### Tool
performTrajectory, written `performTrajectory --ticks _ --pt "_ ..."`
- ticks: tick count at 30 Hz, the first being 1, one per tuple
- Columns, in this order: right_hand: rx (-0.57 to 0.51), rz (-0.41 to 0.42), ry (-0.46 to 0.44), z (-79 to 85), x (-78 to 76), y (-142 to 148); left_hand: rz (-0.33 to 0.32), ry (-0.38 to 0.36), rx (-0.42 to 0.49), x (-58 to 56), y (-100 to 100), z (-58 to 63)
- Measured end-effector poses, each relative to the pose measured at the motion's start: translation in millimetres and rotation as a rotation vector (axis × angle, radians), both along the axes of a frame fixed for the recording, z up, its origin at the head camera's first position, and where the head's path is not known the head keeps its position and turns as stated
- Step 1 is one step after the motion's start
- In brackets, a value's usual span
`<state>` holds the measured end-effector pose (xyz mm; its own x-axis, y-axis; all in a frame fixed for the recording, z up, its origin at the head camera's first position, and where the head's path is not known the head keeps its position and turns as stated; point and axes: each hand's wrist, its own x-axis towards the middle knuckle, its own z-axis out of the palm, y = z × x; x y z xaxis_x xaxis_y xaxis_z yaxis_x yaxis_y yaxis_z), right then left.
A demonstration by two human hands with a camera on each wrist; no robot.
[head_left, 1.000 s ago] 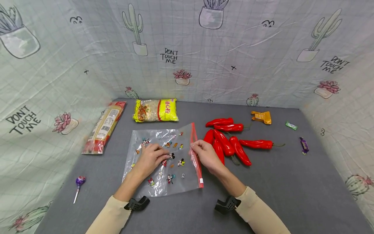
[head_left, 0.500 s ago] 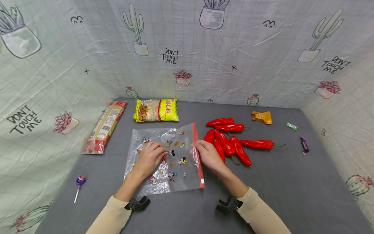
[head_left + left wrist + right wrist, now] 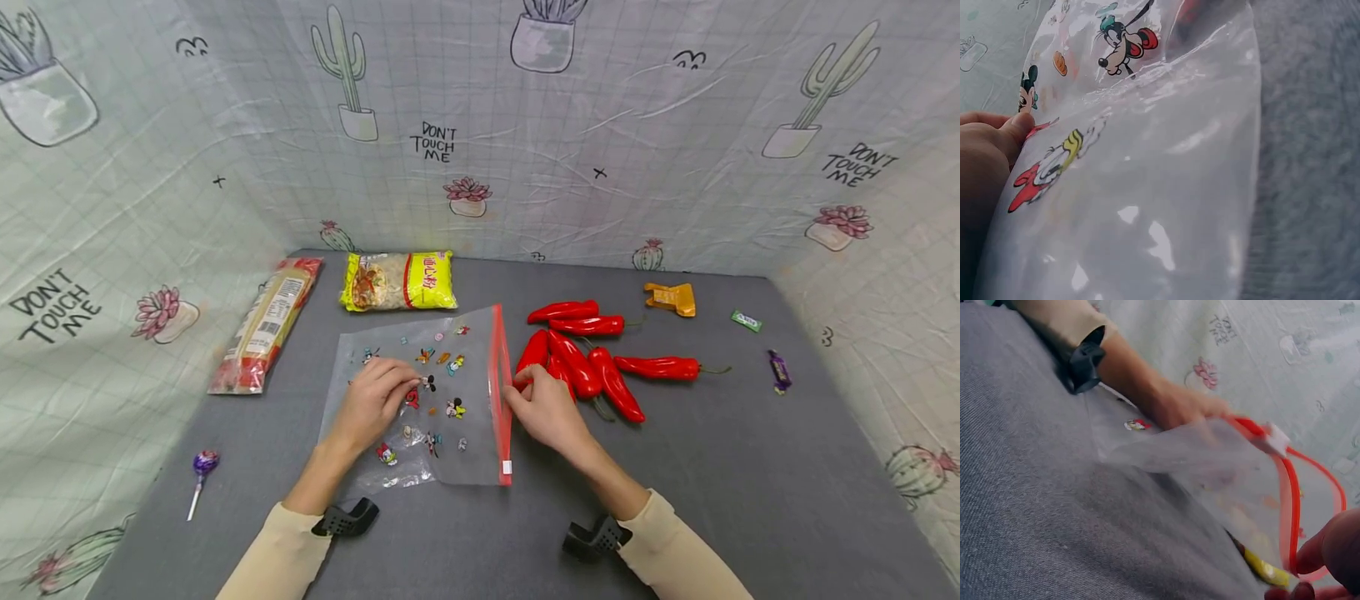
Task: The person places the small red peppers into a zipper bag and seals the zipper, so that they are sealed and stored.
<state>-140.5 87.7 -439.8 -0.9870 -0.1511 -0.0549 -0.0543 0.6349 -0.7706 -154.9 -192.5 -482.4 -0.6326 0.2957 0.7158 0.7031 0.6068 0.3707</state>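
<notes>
So we've got a clear plastic zip bag [image 3: 480, 442] lying across the middle of the grey table [image 3: 712, 483], dotted with little cartoon heads and other tiny printed bits. Its red zip strip [image 3: 498, 342] runs down the right edge, with the white slider [image 3: 507, 467] at the near end. From the right wrist we can see the mouth gaping, red edges spread apart in a loop. The left hand [image 3: 372, 400] is pinching the film next to a mouse-eared print, while the right hand [image 3: 551, 408] is at the red edge; we can't tell if it's gripping.
</notes>
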Motion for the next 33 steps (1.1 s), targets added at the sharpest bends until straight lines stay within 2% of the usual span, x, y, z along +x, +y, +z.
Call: performTrajectory --ticks 4,15,20,28,33 --pt "-0.048 0.005 -0.032 -3.2 -1.5 2 -0.019 -0.002 0.019 0.8 -4 4.0" --pt "0.034 0.003 -0.085 -6.9 -6.1 5 -0.013 -0.057 0.107 4.8 -26 22.8" --pt "0.025 0.016 -0.088 -6.1 -8.3 7 -0.004 -0.060 0.092 8.1 -30 29.2" --pt "-0.022 0.071 -0.069 0.9 -6.3 8 0.001 -0.032 -0.060 6.3 -21 20.1" --pt "0.048 0.029 0.053 8.9 -5.4 16 0.000 -0.043 -0.078 5.6 -18 14.2"
